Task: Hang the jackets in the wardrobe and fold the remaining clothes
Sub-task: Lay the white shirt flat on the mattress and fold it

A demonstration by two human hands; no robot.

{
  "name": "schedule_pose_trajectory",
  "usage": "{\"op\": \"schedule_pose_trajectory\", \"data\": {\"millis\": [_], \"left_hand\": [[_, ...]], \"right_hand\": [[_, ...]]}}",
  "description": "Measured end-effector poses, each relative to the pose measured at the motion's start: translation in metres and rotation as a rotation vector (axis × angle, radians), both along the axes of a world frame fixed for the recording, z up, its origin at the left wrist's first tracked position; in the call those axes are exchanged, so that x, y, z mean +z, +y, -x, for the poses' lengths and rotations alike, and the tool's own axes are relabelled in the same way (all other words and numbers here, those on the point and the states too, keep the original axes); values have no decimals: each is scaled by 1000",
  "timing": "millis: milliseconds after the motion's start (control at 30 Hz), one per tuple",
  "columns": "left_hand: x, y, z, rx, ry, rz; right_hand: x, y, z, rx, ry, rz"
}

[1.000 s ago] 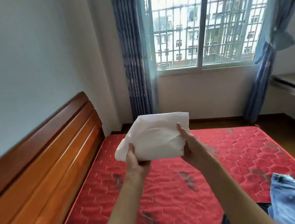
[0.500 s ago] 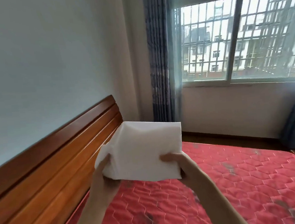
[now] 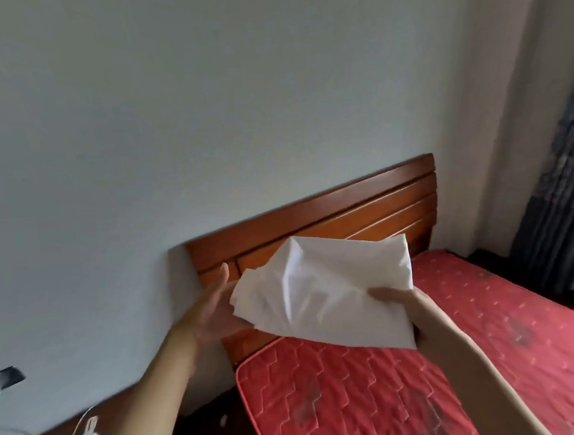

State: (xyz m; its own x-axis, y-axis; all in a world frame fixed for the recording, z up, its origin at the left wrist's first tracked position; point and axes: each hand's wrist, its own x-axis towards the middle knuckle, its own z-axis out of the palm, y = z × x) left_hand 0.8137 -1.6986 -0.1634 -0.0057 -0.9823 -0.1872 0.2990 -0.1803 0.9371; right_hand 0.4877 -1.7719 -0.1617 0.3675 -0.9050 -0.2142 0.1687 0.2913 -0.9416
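We hold the folded white garment (image 3: 322,293) over the head end of the bed (image 3: 362,400), right hand (image 3: 395,298) pinching one edge, left hand (image 3: 210,312) flat-open against the other; fold looks done, putting down remains, jackets and wardrobe not in view.

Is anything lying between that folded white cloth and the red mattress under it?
Nothing visible does. The folded white cloth, between the left hand and right hand, hangs above the red mattress, and no object shows on the patch below it.
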Motion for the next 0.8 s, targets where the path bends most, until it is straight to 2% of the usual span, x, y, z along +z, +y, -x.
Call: {"op": "schedule_pose_trajectory", "data": {"millis": [133,233,300,467,600,800], "left_hand": [[2,59,-68,55,-150,-7],[-11,106,-118,239,-290,-51],[-22,143,-155,376,-319,-80],[-59,242,-247,637,-161,-194],[-73,333,-296,694,-14,-288],[-90,454,-326,841,129,-244]], "right_hand": [[-4,5,-98,59,130,75],[-1,30,-182,194,163,120],[2,52,-237,317,136,145],[8,113,-359,598,59,172],[9,165,-439,834,26,153],[9,248,-545,1274,-14,158]]}}
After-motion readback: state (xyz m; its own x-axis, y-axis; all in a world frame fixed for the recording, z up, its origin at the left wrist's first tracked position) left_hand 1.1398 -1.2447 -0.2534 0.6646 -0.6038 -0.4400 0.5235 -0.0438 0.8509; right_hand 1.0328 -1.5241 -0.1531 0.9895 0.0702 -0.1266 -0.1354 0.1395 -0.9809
